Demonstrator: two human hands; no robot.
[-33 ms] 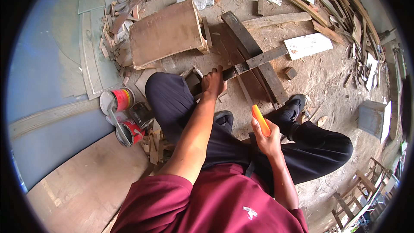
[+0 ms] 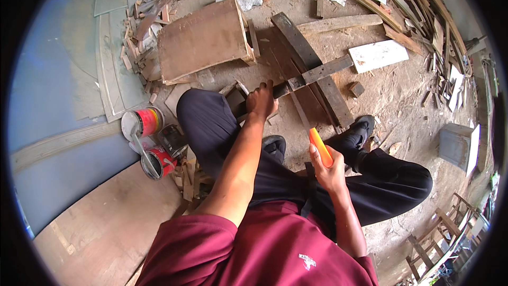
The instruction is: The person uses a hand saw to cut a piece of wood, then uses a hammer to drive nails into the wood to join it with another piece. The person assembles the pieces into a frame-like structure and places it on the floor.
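Note:
My left hand (image 2: 261, 100) is closed around a dark wooden bar (image 2: 327, 70). That bar lies crosswise over a thick dark timber beam (image 2: 295, 39) on the ground. In my right hand (image 2: 332, 172), fingers wrapped round it, is the orange handle (image 2: 320, 147) of a handsaw. Its thin blade (image 2: 301, 114), seen nearly edge-on, runs forward from the handle to the bar, just right of my left hand. The blade's teeth are too small to make out, and whether it has cut into the wood I cannot tell.
A brown wooden box (image 2: 203, 42) stands front left. Two red paint cans (image 2: 152, 121) sit by my left knee. A white board (image 2: 378, 56) and a small wood block (image 2: 356, 89) lie to the right. Timber scraps (image 2: 418, 16) are piled far right. A grey box (image 2: 456, 145) stands at right.

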